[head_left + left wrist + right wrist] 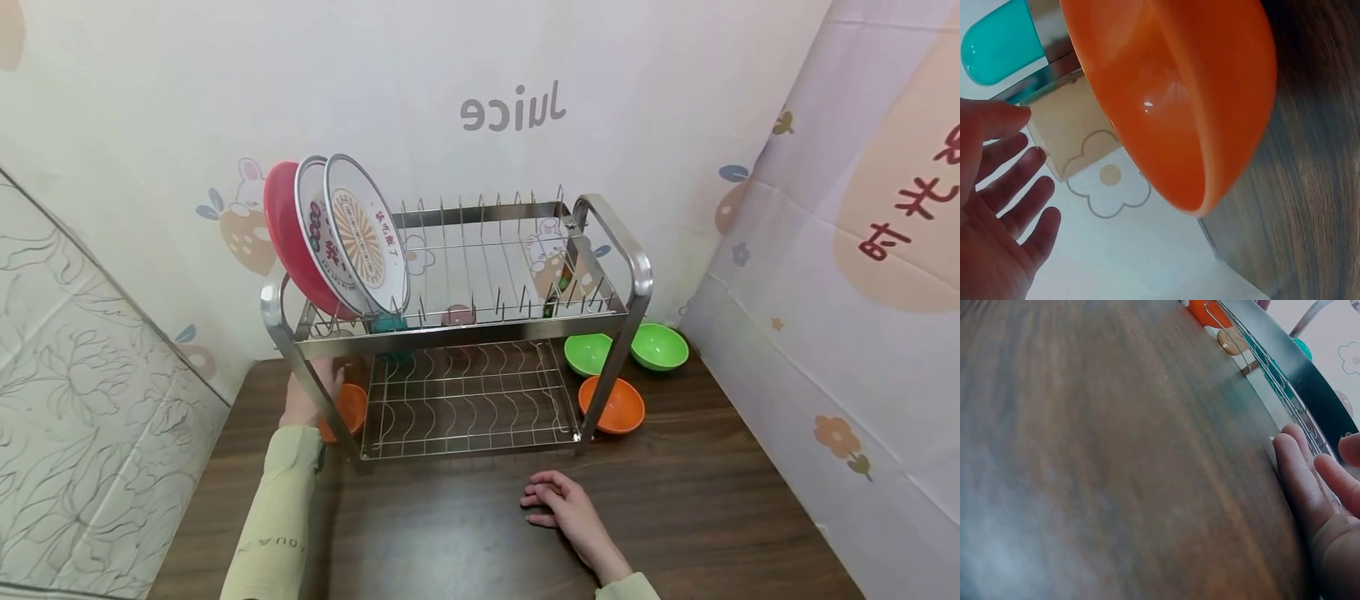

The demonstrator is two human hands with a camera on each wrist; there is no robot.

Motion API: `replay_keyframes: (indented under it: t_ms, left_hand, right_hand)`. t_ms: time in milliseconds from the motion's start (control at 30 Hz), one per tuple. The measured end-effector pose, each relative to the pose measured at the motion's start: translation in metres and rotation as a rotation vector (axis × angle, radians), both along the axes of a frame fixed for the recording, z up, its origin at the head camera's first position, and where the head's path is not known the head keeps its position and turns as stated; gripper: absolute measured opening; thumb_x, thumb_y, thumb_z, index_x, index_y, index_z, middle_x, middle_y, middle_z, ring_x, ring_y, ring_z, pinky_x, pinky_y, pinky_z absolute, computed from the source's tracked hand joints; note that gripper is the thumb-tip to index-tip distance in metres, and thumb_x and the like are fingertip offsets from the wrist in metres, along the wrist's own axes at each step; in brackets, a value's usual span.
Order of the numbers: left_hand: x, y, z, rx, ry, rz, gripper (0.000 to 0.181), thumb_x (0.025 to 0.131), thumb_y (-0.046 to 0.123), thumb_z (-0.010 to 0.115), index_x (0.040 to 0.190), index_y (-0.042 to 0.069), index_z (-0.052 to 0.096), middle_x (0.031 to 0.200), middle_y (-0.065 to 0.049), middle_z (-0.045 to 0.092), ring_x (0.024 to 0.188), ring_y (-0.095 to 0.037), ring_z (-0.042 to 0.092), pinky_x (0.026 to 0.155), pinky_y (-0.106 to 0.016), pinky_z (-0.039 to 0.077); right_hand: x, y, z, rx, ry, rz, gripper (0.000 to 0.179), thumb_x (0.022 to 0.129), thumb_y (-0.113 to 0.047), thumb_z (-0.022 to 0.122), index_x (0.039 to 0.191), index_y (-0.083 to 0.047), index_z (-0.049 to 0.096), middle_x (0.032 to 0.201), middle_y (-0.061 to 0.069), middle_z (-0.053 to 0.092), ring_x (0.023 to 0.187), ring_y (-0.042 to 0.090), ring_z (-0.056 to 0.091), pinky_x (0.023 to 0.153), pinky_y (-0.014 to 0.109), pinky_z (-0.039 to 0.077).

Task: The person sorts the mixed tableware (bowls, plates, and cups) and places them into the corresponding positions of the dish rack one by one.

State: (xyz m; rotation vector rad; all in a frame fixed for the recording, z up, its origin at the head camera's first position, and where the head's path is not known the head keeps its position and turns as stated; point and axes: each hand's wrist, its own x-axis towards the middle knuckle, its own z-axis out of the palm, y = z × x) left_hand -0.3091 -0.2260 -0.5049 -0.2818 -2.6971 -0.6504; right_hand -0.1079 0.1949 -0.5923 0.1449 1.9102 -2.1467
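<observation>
My left hand [303, 400] reaches past the left end of the metal dish rack [457, 335]. Beside it an orange bowl [351, 410] stands on the table, tilted close to the camera in the left wrist view. There my fingers [1019, 178] are spread, their tips right at the edge of a tan, see-through, cup-like thing [1075, 119]. Empty and loosely bent, my right hand [566, 512] is low over the table in front of the rack. In the right wrist view its fingers [1300, 475] point toward the rack's lower tier.
Three plates, one a red plate [288, 242], stand upright on the rack's upper left. A teal cup [388, 325] and a pink cup [457, 315] show behind its front bar. Right of the rack sit two green bowls [660, 348] and another orange bowl [622, 408].
</observation>
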Motion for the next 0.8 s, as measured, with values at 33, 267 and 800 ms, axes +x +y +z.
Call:
replay_keyframes:
  t_ms: [33,267,800]
  left_hand:
    - [0.0003,0.0010,0.0000,0.006,0.003,0.006,0.025,0.088,0.001,0.069,0.112,-0.002,0.061,0.101,-0.024,0.066,0.090,-0.044,0.063,0.081,-0.060,0.049]
    - [-0.0005,0.0027,-0.0038,0.051,0.052,0.016,0.012,0.089,-0.004,0.066,0.100,0.001,0.065,0.094,-0.018,0.065,0.088,-0.040,0.061,0.080,-0.057,0.048]
    - [0.0001,-0.0047,-0.0060,0.037,-0.120,0.051,0.013,0.094,0.010,0.065,0.099,0.005,0.076,0.095,-0.014,0.072,0.087,-0.039,0.065,0.075,-0.058,0.049]
  right_hand:
    - [0.0001,-0.0002,0.0003,0.000,0.000,0.000,0.035,0.104,-0.010,0.050,0.128,0.015,0.046,0.113,0.023,0.062,0.104,0.033,0.066,0.080,0.042,0.058]
    - [0.0004,-0.0006,0.0011,-0.012,-0.007,-0.003,0.036,0.104,-0.011,0.050,0.128,0.015,0.046,0.113,0.023,0.062,0.104,0.032,0.066,0.081,0.041,0.057]
    - [0.0006,0.0015,0.0012,-0.033,-0.007,0.002,0.036,0.104,-0.009,0.050,0.129,0.016,0.045,0.113,0.023,0.062,0.103,0.030,0.066,0.083,0.041,0.057]
